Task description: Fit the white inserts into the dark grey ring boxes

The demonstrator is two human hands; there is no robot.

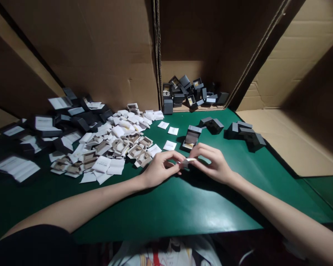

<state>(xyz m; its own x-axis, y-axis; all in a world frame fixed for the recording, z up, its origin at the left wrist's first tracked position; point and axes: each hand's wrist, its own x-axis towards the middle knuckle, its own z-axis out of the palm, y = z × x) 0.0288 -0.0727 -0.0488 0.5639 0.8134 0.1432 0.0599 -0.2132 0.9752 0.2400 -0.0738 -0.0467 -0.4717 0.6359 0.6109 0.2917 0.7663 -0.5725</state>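
Observation:
Between the fingertips of both hands is a small white piece [187, 162], seen nearly edge-on; it looks like a folded paper or card. My left hand [161, 169] pinches its left end, and my right hand [213, 162] pinches the right end. Just behind the fingers stands a small dark box [193, 133] with its lid raised and something yellowish inside, partly covered by my right hand. Left of that box lie several flat printed white papers, one of them a white leaflet [170, 145] close to my left hand.
A heap of white papers and small card inserts [119, 136] spreads over the green table [166, 214] at left, beside piled dark boxes [48, 125]. More dark boxes [184, 92] fill a cardboard compartment at the back. Several closed boxes [245, 133] stand at right. Cardboard walls [100, 48] surround the table's back.

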